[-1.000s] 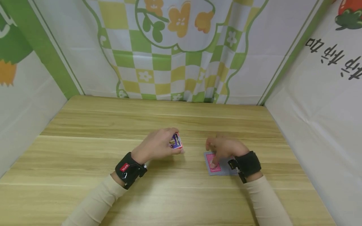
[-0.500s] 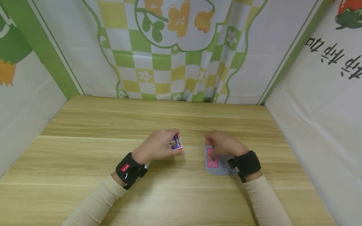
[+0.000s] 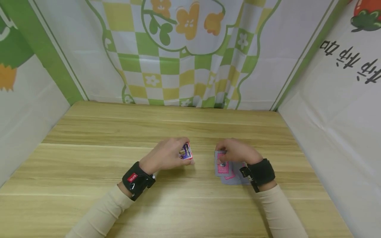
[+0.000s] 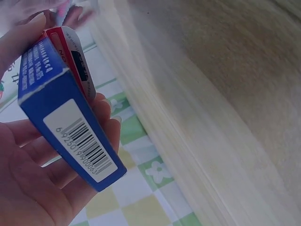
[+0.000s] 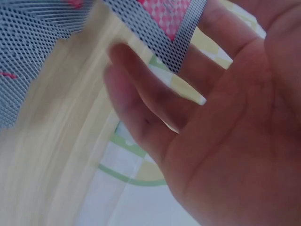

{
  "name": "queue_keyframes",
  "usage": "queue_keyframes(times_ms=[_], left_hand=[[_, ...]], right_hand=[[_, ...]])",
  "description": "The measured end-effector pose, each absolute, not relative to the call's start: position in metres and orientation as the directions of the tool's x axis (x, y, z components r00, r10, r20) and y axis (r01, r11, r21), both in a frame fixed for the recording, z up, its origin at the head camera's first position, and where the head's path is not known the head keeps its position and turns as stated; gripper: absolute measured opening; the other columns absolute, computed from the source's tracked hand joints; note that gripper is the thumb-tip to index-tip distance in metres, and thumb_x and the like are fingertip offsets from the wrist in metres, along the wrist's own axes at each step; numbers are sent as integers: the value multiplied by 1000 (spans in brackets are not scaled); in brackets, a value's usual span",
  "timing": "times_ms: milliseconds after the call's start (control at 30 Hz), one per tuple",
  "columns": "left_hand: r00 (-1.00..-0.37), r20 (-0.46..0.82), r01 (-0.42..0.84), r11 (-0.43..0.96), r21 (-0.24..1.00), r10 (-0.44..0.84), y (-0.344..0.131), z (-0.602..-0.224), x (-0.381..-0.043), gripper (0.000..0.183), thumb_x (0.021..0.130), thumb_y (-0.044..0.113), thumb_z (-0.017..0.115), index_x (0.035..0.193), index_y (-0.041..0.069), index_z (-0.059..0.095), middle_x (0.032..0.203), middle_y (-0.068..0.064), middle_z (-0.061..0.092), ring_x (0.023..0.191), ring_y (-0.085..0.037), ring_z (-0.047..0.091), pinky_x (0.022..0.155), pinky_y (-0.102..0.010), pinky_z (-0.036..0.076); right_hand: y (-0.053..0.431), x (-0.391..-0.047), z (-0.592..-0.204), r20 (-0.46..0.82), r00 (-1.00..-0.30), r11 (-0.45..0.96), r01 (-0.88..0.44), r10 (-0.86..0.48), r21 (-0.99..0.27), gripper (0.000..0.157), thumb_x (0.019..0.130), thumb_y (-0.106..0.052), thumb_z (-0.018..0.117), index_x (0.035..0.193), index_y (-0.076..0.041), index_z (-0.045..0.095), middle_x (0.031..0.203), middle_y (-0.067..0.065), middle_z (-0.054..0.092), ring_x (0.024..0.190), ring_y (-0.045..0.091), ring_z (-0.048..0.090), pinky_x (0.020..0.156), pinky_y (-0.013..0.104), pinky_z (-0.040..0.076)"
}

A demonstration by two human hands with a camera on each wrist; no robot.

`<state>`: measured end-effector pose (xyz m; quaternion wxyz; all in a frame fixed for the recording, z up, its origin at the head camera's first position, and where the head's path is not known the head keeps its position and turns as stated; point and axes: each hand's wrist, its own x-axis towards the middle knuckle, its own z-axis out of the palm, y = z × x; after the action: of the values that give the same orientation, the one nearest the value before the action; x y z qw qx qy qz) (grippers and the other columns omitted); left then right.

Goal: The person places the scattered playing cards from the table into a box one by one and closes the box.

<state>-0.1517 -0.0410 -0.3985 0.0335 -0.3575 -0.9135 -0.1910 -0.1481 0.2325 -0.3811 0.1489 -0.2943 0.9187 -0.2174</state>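
My left hand (image 3: 165, 154) grips a small blue playing-card box (image 3: 186, 151) with red and white edging. In the left wrist view a white barcode label covers the end of the card box (image 4: 77, 125), between thumb and curled fingers. To the right, my right hand (image 3: 240, 151) pinches a playing card (image 3: 223, 169) with a pink patterned back and grey border; whether it is a single card is unclear. More playing cards (image 3: 236, 180) lie fanned on the table just beneath, partly hidden by the hand and wrist. The right wrist view shows the pinched card (image 5: 176, 28) tilted above the table.
The wood-grain table (image 3: 166, 205) runs back to a green, yellow and white checked curtain (image 3: 178, 66). White printed cloth hangs along the left (image 3: 32, 105) and right (image 3: 333, 115) sides. Both wrists wear black straps.
My right fingers have curled in and drawn the top card up and away from the pile, exposing cards below. The left hand with the card box has barely moved.
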Motion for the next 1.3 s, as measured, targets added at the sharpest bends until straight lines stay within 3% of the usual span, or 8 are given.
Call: queue_keyframes(times_ms=[100, 233, 367, 733, 967, 1133, 1300], left_hand=[[-736, 199, 672, 662, 333, 648, -41, -400, -151, 73, 70, 57, 73, 118, 4, 58, 82, 4, 59, 65, -6, 52, 53, -24, 47], [-729, 199, 680, 657, 326, 655, -40, -401, -151, 72, 70, 57, 73, 118, 5, 58, 85, 4, 60, 68, -6, 52, 55, -23, 48], [-722, 209, 689, 658, 304, 659, -40, -402, -151, 75, 69, 58, 73, 120, 6, 57, 89, 4, 61, 71, -5, 53, 57, -22, 48], [-692, 232, 716, 605, 350, 684, -38, -402, -151, 71, 70, 59, 72, 116, 7, 58, 83, 9, 58, 65, -3, 51, 51, -22, 46], [-717, 221, 689, 624, 368, 661, -37, -401, -151, 67, 72, 60, 70, 116, 11, 57, 81, 10, 57, 62, -2, 51, 47, -21, 45], [-718, 247, 692, 628, 355, 651, -40, -401, -153, 64, 70, 59, 72, 111, 11, 58, 80, 9, 57, 61, -2, 51, 47, -21, 45], [-729, 253, 682, 644, 348, 635, -41, -401, -155, 64, 69, 57, 74, 110, 10, 59, 80, 9, 57, 62, -3, 51, 48, -22, 45]], right_hand=[[233, -151, -385, -118, -784, 701, -464, -610, -541, 18, 82, -10, 72, 72, -13, 57, 68, -2, 44, 59, 12, 40, 52, 27, 33], [230, -154, -385, -68, -838, 545, -289, -542, -787, 11, 93, -18, 62, 85, -10, 60, 64, 1, 48, 50, 13, 39, 45, 25, 32], [221, -154, -383, -31, -905, 349, -132, -424, -928, 21, 94, -27, 59, 97, -7, 63, 59, 3, 48, 44, 15, 35, 41, 25, 29], [200, -152, -392, -37, -937, 351, -93, -348, -932, 16, 94, -19, 60, 98, -4, 64, 57, 4, 54, 41, 13, 40, 37, 22, 30], [183, -150, -402, -46, -952, 239, -29, -302, -971, 20, 96, -15, 57, 103, 4, 59, 66, 11, 63, 46, 13, 54, 41, 22, 43], [173, -145, -404, -27, -938, 224, -55, -347, -973, 22, 97, -16, 54, 106, 4, 58, 73, 22, 64, 52, 25, 59, 44, 24, 46], [174, -141, -395, -4, -930, 323, -124, -368, -938, 20, 101, -12, 46, 111, 0, 58, 80, 19, 61, 60, 33, 56, 49, 30, 43]])
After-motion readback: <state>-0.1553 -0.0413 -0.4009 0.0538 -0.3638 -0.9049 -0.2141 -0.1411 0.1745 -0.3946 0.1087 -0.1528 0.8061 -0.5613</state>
